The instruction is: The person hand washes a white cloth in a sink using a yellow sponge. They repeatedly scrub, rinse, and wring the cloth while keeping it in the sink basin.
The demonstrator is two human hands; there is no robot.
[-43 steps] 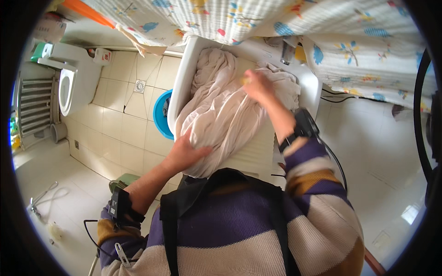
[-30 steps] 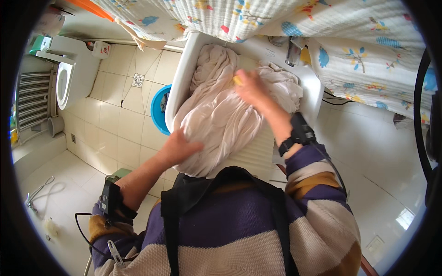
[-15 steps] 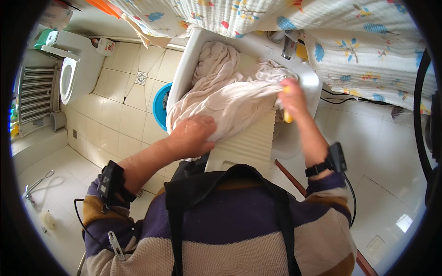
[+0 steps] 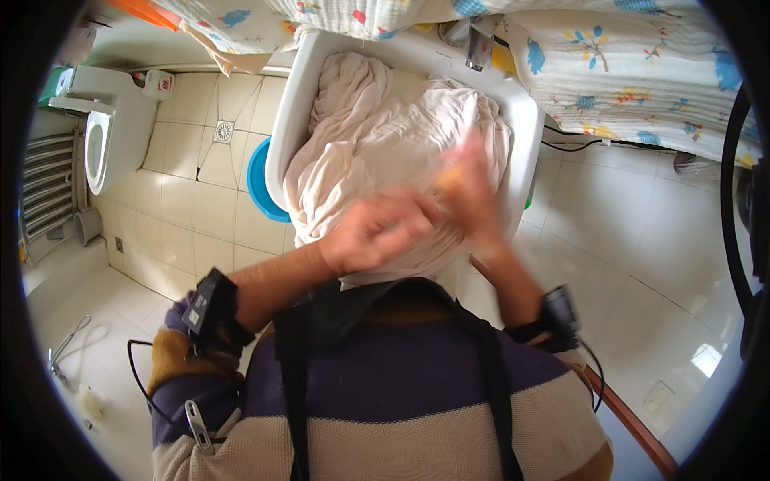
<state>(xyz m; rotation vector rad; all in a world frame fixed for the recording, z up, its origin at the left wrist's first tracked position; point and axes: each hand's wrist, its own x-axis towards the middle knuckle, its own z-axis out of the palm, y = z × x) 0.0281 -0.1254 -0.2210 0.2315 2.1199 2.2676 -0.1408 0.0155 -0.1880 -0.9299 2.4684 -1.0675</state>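
Wet whitish cloth (image 4: 333, 172) lies bunched and spread in a white laundry sink (image 4: 281, 132), hanging over its near edge. My left hand (image 4: 381, 231) is over the near part of the cloth, fingers curled in; whether any fabric is inside them is hidden. Just right of it, my right hand (image 4: 473, 192) is smeared by motion above the cloth. It is closed around a small yellow thing (image 4: 451, 180), too blurred to name exactly. The two hands are close together. Cloth now covers the ridged washboard.
A metal faucet (image 4: 480, 50) stands at the sink's far rim. Left of the sink is a blue basin (image 4: 258, 180) on the tiled floor. A patterned curtain (image 4: 597, 60) hangs behind and to the right. Farther left stands a white toilet (image 4: 98, 144).
The cloth has been spread toward me over the washboard. My right hand has moved left with the yellow thing, and my left hand has moved right with its fingers curled. The view has shifted slightly.
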